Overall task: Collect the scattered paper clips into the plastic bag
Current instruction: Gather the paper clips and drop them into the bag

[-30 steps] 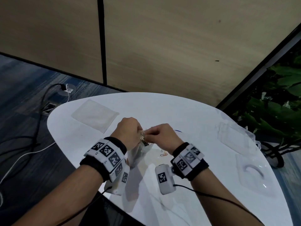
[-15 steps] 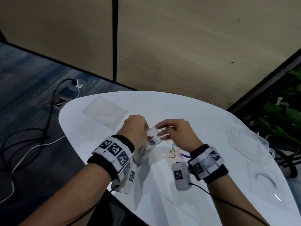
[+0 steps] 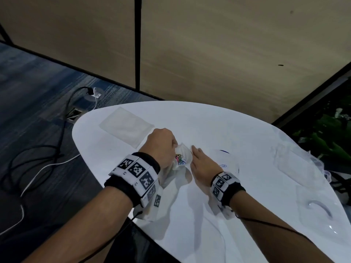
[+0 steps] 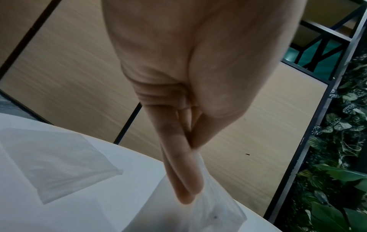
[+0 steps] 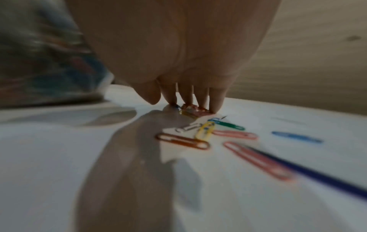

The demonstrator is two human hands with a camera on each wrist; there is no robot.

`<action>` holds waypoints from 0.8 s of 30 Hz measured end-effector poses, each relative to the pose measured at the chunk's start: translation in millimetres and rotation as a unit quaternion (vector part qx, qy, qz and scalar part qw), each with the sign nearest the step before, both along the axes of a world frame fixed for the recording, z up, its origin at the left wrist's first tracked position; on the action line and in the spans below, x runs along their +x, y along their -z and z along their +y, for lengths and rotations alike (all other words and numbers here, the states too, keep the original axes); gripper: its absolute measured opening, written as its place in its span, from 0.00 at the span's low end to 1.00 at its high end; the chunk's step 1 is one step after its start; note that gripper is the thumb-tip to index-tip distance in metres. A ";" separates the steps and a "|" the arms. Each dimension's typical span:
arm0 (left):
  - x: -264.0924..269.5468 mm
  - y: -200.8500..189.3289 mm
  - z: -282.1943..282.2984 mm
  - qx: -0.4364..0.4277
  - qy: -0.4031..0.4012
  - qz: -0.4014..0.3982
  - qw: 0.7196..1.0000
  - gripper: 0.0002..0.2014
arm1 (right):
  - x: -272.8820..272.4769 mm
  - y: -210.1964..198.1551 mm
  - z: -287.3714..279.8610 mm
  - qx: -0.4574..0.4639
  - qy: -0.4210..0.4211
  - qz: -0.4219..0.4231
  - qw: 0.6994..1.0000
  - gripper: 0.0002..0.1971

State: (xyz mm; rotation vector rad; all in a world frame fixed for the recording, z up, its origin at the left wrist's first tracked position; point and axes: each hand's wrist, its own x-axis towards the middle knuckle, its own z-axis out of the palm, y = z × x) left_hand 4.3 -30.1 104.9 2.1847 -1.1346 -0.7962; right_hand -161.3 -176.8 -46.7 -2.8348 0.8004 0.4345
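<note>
My left hand [image 3: 175, 147] holds a clear plastic bag [image 3: 183, 157] up by its rim above the white table [image 3: 209, 126]; coloured paper clips [image 3: 179, 160] show inside it. In the left wrist view my left hand [image 4: 190, 193] pinches the bag [image 4: 214, 208] between thumb and fingers. Just right of the bag my right hand [image 3: 196, 151] lies low on the table. Its straight fingers [image 5: 216, 100] press down on a small heap of clips [image 5: 195, 110]. Several loose clips lie nearer the wrist: orange [image 5: 182, 141], yellow [image 5: 205, 131], green [image 5: 228, 124], blue [image 5: 295, 136].
A spare flat plastic bag [image 3: 126, 127] lies at the table's far left. Clear plastic packaging [image 3: 290, 164] sits at the right edge. A dark blue stick [image 5: 317, 177] lies beside the clips. Cables [image 3: 38, 158] trail on the floor at the left, and plants [image 3: 326, 133] stand at the right.
My right hand has left the bag's mouth and come down onto the table to the right of it, onto the loose clips. My left hand still holds the bag.
</note>
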 end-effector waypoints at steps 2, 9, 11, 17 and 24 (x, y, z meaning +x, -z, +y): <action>-1.7 -0.4 -1.5 -0.001 0.002 -0.010 1.000 0.12 | -26.6 -4.0 6.2 -0.010 -0.028 0.037 0.999 0.38; -8.5 -1.1 0.2 -0.003 -0.002 -0.042 0.999 0.12 | -82.1 13.4 19.9 -0.047 -0.027 -0.021 0.998 0.27; -9.9 -1.9 1.2 -0.003 0.002 -0.048 0.999 0.12 | -78.3 10.1 24.0 -0.088 -0.026 -0.051 0.994 0.16; -11.7 1.2 1.9 -0.004 0.008 -0.054 0.999 0.12 | -60.9 -11.7 10.9 -0.059 0.117 -0.028 0.991 0.08; -12.1 2.9 -1.1 -0.002 0.016 -0.050 0.999 0.13 | -52.5 -62.9 -10.6 0.268 0.466 -0.367 0.759 0.02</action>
